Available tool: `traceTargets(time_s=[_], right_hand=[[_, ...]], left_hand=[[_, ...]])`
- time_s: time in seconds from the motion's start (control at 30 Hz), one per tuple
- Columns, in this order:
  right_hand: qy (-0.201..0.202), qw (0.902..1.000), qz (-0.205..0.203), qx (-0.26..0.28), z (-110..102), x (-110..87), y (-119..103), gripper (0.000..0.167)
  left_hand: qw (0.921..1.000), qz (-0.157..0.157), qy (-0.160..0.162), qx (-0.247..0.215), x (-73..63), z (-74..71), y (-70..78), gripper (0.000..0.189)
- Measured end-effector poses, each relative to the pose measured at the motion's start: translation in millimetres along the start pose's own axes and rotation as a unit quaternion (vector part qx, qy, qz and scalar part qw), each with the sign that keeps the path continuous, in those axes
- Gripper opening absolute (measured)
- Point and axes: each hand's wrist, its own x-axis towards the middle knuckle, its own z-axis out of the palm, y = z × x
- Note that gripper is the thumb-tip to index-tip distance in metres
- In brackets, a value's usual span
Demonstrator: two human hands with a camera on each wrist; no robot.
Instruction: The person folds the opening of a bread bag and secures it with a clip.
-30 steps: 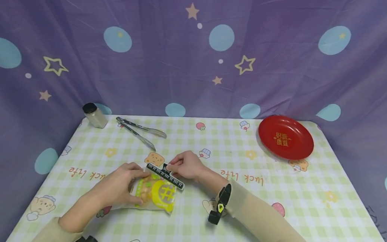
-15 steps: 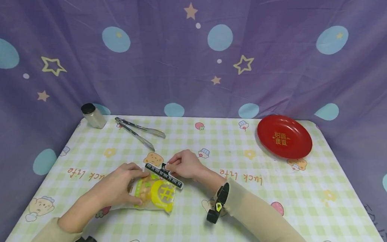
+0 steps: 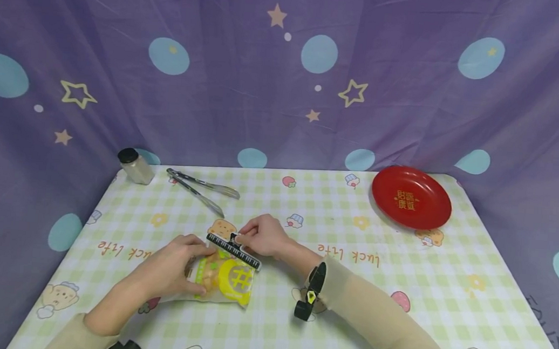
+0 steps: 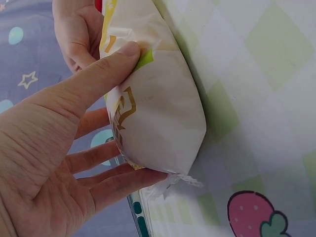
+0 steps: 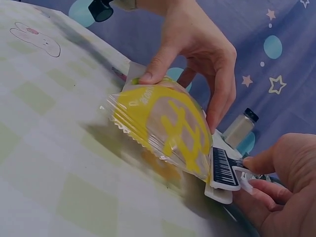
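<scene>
A yellow and clear snack bag (image 3: 235, 282) lies near the middle front of the table. My left hand (image 3: 171, 267) grips its left part, thumb on the near side and fingers on the far side. My right hand (image 3: 265, 235) pinches the handles of a bag clip (image 3: 233, 251) with a piano-key pattern. In the right wrist view the clip (image 5: 224, 170) stands against the bag's far edge, its two plates a little apart at one end. How much of the edge lies between them, I cannot tell. Pale wrapping (image 4: 163, 113) fills the left wrist view beneath the thumb.
Metal tongs (image 3: 203, 188) lie spread behind the bag. A jar with a black lid (image 3: 136, 167) leans at the back left corner. At the back right sits a red plate (image 3: 426, 193) with gold characters. A purple curtain (image 3: 284, 110) hangs behind the table.
My right hand and the clip have shifted slightly left along the bag's far edge. The left hand and the bag have stayed put.
</scene>
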Motion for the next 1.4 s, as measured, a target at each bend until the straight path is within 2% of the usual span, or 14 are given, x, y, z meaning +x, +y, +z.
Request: traceTargets(time_s=[0.93, 1.0, 1.1, 1.23, 1.4], right_hand=[[0.004, 0.9998, -0.002, 0.021, 7.5, 3.0, 0.3, 0.015], [0.004, 0.9999, -0.01, 0.009, 6.6, 2.6, 1.1, 0.016], [0.012, 0.998, -0.042, -0.046, 4.7, 2.5, 1.6, 0.018], [0.031, 0.985, -0.101, -0.136, 1.4, 1.1, 0.5, 0.018], [0.051, 0.9702, -0.153, -0.181, -6.7, -6.7, -4.4, 0.017]], left_hand=[[0.9999, -0.004, 0.01, 0.004, -1.9, 1.7, 3.9, 0.078], [0.9999, -0.007, 0.01, 0.004, -2.4, 2.0, 4.0, 0.078], [0.9999, -0.003, 0.01, 0.004, -2.5, 2.0, 3.7, 0.079], [0.9999, -0.001, 0.01, 0.003, -2.0, 2.2, 3.5, 0.079], [1.0, -0.001, 0.007, 0.005, -2.0, 1.3, 3.6, 0.08]])
